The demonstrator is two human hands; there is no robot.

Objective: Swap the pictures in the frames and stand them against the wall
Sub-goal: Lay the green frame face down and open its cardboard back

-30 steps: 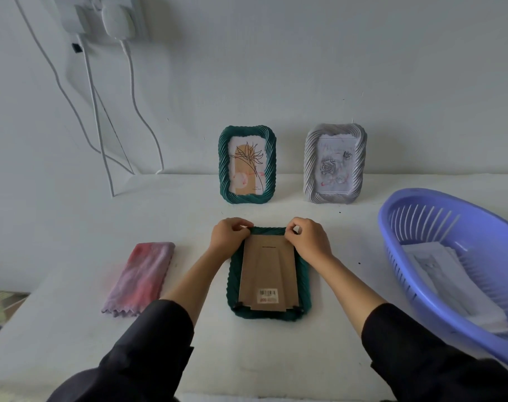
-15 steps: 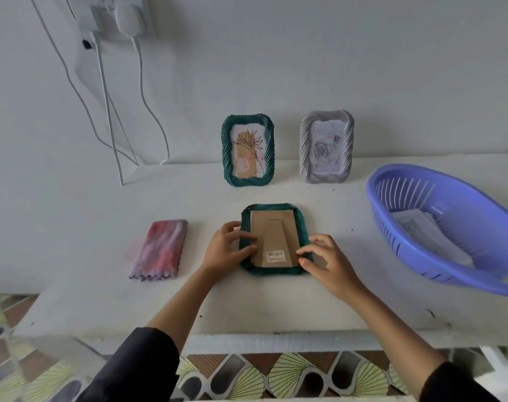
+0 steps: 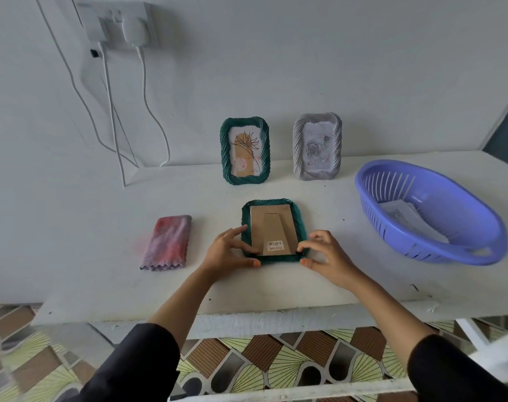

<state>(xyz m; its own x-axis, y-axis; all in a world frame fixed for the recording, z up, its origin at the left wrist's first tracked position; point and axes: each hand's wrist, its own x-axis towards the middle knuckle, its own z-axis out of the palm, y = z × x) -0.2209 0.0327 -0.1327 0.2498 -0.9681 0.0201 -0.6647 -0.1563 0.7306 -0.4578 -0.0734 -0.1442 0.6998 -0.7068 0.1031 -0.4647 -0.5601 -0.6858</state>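
A green frame [image 3: 300,224] lies face down on the white table [image 3: 87,256], its brown cardboard back and stand facing up. My left hand [image 3: 228,252] grips its lower left corner and my right hand [image 3: 323,255] its lower right corner, fingers curled on the rim. Against the wall stand a second green frame [image 3: 245,150] with a flower drawing and a grey frame [image 3: 317,146] with a rose picture, both upright.
A folded pink-purple cloth [image 3: 167,243] lies left of the flat frame. A purple plastic basket [image 3: 429,211] with papers inside sits at the right. Charger cables [image 3: 113,117] hang down the wall at the back left. The table's front edge is near my forearms.
My hands have slid from the far top edge of the flat frame to its near corners. The camera has pulled back and now shows the table's front edge and the floor.
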